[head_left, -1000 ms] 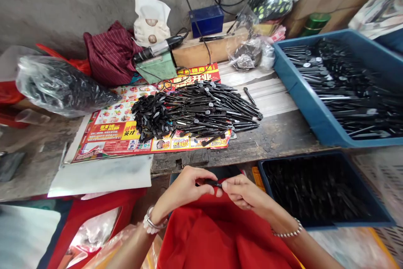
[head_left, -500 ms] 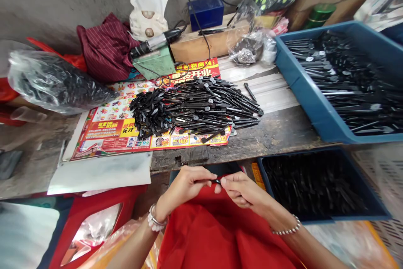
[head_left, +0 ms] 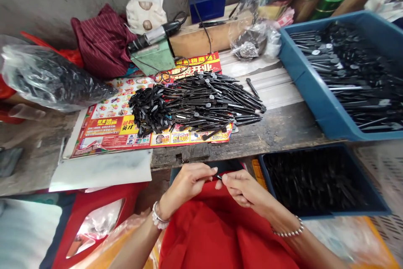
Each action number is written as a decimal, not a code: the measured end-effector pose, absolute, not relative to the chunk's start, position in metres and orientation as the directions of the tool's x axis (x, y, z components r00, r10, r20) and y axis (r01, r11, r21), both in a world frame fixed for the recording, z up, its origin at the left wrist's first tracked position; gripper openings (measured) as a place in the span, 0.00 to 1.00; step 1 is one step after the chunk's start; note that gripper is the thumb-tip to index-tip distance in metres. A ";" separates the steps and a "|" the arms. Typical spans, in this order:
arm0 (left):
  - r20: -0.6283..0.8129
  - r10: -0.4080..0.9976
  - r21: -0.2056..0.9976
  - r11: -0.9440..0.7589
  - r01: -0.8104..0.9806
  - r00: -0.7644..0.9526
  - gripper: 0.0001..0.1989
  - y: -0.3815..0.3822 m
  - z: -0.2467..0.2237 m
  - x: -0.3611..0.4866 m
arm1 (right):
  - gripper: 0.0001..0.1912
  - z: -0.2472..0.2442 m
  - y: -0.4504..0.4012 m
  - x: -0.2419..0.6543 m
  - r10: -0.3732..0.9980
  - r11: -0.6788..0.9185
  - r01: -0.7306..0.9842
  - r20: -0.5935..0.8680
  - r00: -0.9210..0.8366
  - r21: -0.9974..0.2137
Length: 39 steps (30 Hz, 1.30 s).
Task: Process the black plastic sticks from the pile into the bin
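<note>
My left hand [head_left: 192, 178] and my right hand [head_left: 241, 187] meet over my lap, just off the table's front edge. Between their fingertips is a small black piece [head_left: 218, 176], pinched from both sides; most of it is covered by my fingers, so its exact kind does not show. Beyond my hands, a pile of thin black sticks [head_left: 217, 101] with flat round ends lies on a printed flyer [head_left: 103, 134]. Short, flat black pieces [head_left: 149, 109] are heaped against the pile's left side.
A blue bin [head_left: 310, 101] of black sticks stands on the right, with a darker bin [head_left: 333, 214] of black parts below it. At left lies a clear bag [head_left: 59, 80] of black pieces. A corded tool [head_left: 154, 36] rests on a green box [head_left: 154, 61]. A red stool [head_left: 129, 202] stands lower left.
The view has shifted slightly, with the table items a little higher. Both hands stay together on the small black piece, which is tilted a bit differently.
</note>
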<state>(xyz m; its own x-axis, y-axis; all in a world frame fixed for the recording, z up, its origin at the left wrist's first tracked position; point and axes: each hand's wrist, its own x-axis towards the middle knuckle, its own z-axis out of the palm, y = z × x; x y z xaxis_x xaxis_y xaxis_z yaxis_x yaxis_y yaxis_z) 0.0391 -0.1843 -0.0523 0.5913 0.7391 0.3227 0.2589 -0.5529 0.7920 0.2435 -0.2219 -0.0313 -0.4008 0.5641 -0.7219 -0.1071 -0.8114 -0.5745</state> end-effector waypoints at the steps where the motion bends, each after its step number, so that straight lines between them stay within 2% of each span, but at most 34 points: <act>1: 0.329 0.736 0.781 -0.564 0.267 0.591 0.11 -0.184 -0.052 0.039 | 0.31 -0.031 -0.222 0.243 0.564 -0.813 -0.111 -0.724 -0.398 -0.572; 8: 0.356 0.673 0.687 -0.659 0.306 0.648 0.13 -0.185 -0.049 0.038 | 0.30 -0.033 -0.223 0.243 0.554 -0.820 -0.112 -0.731 -0.399 -0.561; 14: 0.307 0.619 0.627 -0.703 0.336 0.722 0.17 -0.185 -0.048 0.034 | 0.31 -0.034 -0.225 0.241 0.569 -0.804 -0.069 -0.731 -0.377 -0.591; 18: 0.340 0.613 0.576 -0.735 0.358 0.713 0.20 -0.188 -0.052 0.031 | 0.31 -0.033 -0.226 0.239 0.585 -0.792 -0.062 -0.725 -0.364 -0.608; 22: 0.391 0.627 0.573 -0.739 0.355 0.673 0.21 -0.193 -0.056 0.030 | 0.32 -0.034 -0.228 0.237 0.617 -0.759 -0.025 -0.705 -0.350 -0.651; 25: 0.382 0.653 0.613 -0.709 0.349 0.654 0.20 -0.195 -0.056 0.031 | 0.31 -0.037 -0.228 0.237 0.650 -0.715 0.026 -0.678 -0.343 -0.699; 28: 0.343 0.716 0.735 -0.607 0.301 0.608 0.15 -0.196 -0.053 0.034 | 0.26 -0.036 -0.228 0.239 0.715 -0.609 0.122 -0.610 -0.341 -0.783; 32: 0.244 0.840 0.889 -0.393 0.234 0.485 0.10 -0.194 -0.043 0.039 | 0.20 -0.026 -0.225 0.243 0.819 -0.342 0.326 -0.449 -0.358 -0.882; 36: 0.115 0.897 0.926 -0.252 0.281 0.427 0.08 -0.189 -0.034 0.042 | 0.18 -0.018 -0.223 0.244 0.894 -0.071 0.455 -0.258 -0.366 -0.888; 39: 0.081 0.903 0.929 -0.221 0.296 0.422 0.09 -0.184 -0.032 0.043 | 0.18 -0.020 -0.222 0.243 0.921 0.035 0.488 -0.161 -0.354 -0.872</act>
<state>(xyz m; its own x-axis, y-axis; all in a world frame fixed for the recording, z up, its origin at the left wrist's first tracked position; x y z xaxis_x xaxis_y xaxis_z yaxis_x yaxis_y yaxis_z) 0.0425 -0.1842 -0.0317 0.4223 0.9029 0.0806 0.2961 -0.2214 0.9292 0.2431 -0.2225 -0.0198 -0.3540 0.9214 -0.1606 0.4879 0.0355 -0.8722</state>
